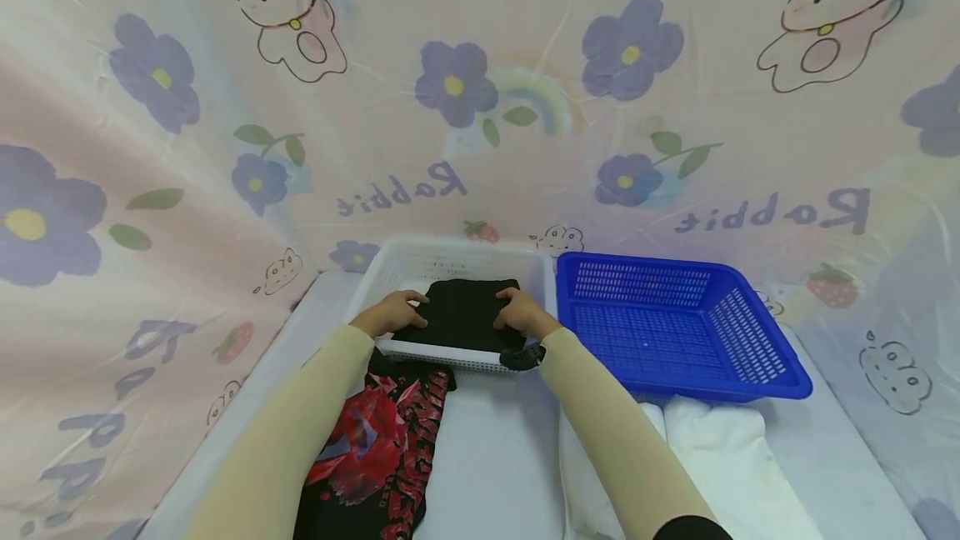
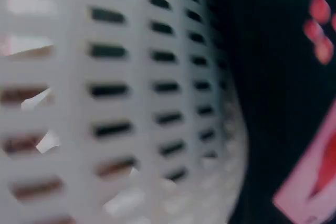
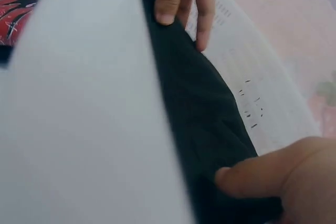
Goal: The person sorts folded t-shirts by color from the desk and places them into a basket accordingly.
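Note:
A folded black garment (image 1: 465,311) lies in the white plastic basket (image 1: 405,252), just behind its near rim. My left hand (image 1: 390,312) holds the garment's left side; in the right wrist view its thumb (image 3: 166,11) rests on top of the cloth while the fingers reach over the far edge. At the opposite side my right hand (image 1: 525,315) grips the garment, thumb pressed on the upper face and most fingers out of sight. The left wrist view is filled mostly by the basket's slotted wall (image 2: 142,98), blurred and close.
In front of the basket, a black garment with a red flower print (image 1: 367,440) lies on the white table (image 1: 495,457). A blue plastic basket (image 1: 637,348) stands at the right. White folded cloth (image 1: 727,457) lies before it, partly behind my right sleeve. A printed curtain (image 1: 525,157) encloses the back and sides.

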{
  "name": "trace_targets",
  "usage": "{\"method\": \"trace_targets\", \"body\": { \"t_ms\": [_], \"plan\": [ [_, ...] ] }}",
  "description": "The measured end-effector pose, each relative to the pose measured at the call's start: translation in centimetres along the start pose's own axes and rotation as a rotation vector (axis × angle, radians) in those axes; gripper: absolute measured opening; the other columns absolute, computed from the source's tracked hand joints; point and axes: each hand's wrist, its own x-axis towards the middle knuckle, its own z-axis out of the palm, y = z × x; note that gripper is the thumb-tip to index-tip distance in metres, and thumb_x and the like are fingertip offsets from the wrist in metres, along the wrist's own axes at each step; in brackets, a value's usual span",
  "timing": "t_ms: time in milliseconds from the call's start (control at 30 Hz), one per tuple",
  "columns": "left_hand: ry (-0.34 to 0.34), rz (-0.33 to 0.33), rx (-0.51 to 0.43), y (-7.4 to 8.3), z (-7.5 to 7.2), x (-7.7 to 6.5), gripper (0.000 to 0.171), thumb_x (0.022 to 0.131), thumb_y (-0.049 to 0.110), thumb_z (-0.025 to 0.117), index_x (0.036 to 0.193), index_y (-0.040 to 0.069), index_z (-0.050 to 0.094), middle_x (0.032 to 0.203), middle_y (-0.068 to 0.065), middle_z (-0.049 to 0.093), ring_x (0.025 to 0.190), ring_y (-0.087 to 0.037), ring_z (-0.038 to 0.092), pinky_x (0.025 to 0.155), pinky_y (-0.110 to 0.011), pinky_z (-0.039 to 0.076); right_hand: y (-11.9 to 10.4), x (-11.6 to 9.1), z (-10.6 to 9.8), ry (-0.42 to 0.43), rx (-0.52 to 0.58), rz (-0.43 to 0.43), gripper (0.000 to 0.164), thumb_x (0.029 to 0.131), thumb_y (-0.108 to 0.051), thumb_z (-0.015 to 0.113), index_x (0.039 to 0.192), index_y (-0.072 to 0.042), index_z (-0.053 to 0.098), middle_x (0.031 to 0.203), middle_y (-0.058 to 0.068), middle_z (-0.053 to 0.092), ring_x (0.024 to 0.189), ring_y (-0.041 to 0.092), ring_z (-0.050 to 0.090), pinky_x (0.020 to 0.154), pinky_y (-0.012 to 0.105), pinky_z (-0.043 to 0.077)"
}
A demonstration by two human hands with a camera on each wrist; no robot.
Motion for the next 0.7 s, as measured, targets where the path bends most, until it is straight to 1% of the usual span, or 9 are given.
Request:
{"method": "trace_targets", "body": {
  "t_ms": [100, 233, 333, 367, 467, 600, 700],
  "plan": [
    [0.001, -0.002, 0.029, -0.4, 0.0, -0.2, 0.055, 0.091, 0.013, 0.064, 0.142, 0.008, 0.044, 0.141, -0.023, 0.046, 0.124, -0.037, 0.050, 0.097, -0.046, 0.045, 0.3, 0.0, 0.1, 0.037, -0.028, -0.021, 0.071, 0.081, 0.001, 0.066, 0.146, -0.012, 0.038, 0.142, 0.021, 0.044, 0.119, 0.035, 0.052, 0.096, 0.053, 0.046],
    [0.027, 0.031, 0.021, -0.5, -0.5, -0.4, 0.057, 0.091, 0.013, 0.064, 0.143, 0.008, 0.043, 0.139, -0.024, 0.048, 0.118, -0.035, 0.054, 0.085, -0.040, 0.050, 0.3, -0.1, 0.0, 0.064, -0.057, -0.021, 0.078, 0.081, -0.005, 0.072, 0.148, -0.012, 0.033, 0.140, 0.021, 0.046, 0.124, 0.038, 0.049, 0.098, 0.056, 0.044],
    [0.053, 0.097, 0.034, -0.4, -0.9, -0.8, 0.056, 0.092, 0.013, 0.062, 0.144, 0.006, 0.042, 0.139, -0.026, 0.046, 0.117, -0.038, 0.054, 0.084, -0.042, 0.051, 0.0, -0.5, -0.1, 0.048, -0.075, -0.018, 0.085, 0.080, -0.010, 0.075, 0.150, -0.012, 0.028, 0.142, 0.022, 0.045, 0.128, 0.040, 0.046, 0.101, 0.057, 0.041],
    [0.068, 0.120, 0.047, -0.4, -0.9, -1.0, 0.055, 0.092, 0.014, 0.063, 0.143, 0.007, 0.042, 0.139, -0.025, 0.046, 0.118, -0.038, 0.053, 0.086, -0.043, 0.051, -0.1, -0.8, -0.1, 0.040, -0.084, -0.021, 0.086, 0.079, -0.012, 0.076, 0.151, -0.012, 0.028, 0.143, 0.022, 0.044, 0.130, 0.041, 0.045, 0.102, 0.057, 0.041],
    [0.095, 0.215, 0.091, -0.3, -1.1, -1.8, 0.053, 0.094, 0.017, 0.061, 0.142, 0.007, 0.043, 0.139, -0.024, 0.046, 0.119, -0.040, 0.053, 0.091, -0.047, 0.050, -0.5, -1.6, -0.2, 0.020, -0.102, -0.062, 0.087, 0.080, -0.016, 0.076, 0.151, -0.013, 0.027, 0.147, 0.021, 0.040, 0.132, 0.041, 0.043, 0.104, 0.057, 0.038],
    [0.139, 0.329, 0.114, -0.3, -1.1, -3.2, 0.049, 0.094, 0.023, 0.062, 0.139, 0.011, 0.048, 0.136, -0.020, 0.051, 0.115, -0.037, 0.056, 0.091, -0.047, 0.050, -0.9, -3.1, -0.3, 0.030, -0.121, -0.162, 0.083, 0.081, -0.019, 0.076, 0.149, -0.011, 0.030, 0.152, 0.022, 0.033, 0.137, 0.040, 0.037, 0.106, 0.056, 0.036],
    [0.176, 0.400, 0.106, -0.5, -0.9, -4.8, 0.049, 0.094, 0.027, 0.063, 0.138, 0.013, 0.049, 0.134, -0.019, 0.053, 0.114, -0.035, 0.057, 0.091, -0.048, 0.049, -1.0, -4.7, -0.2, 0.060, -0.118, -0.237, 0.078, 0.081, -0.019, 0.075, 0.147, -0.010, 0.034, 0.151, 0.025, 0.032, 0.138, 0.043, 0.034, 0.106, 0.057, 0.036]
  ]
}}
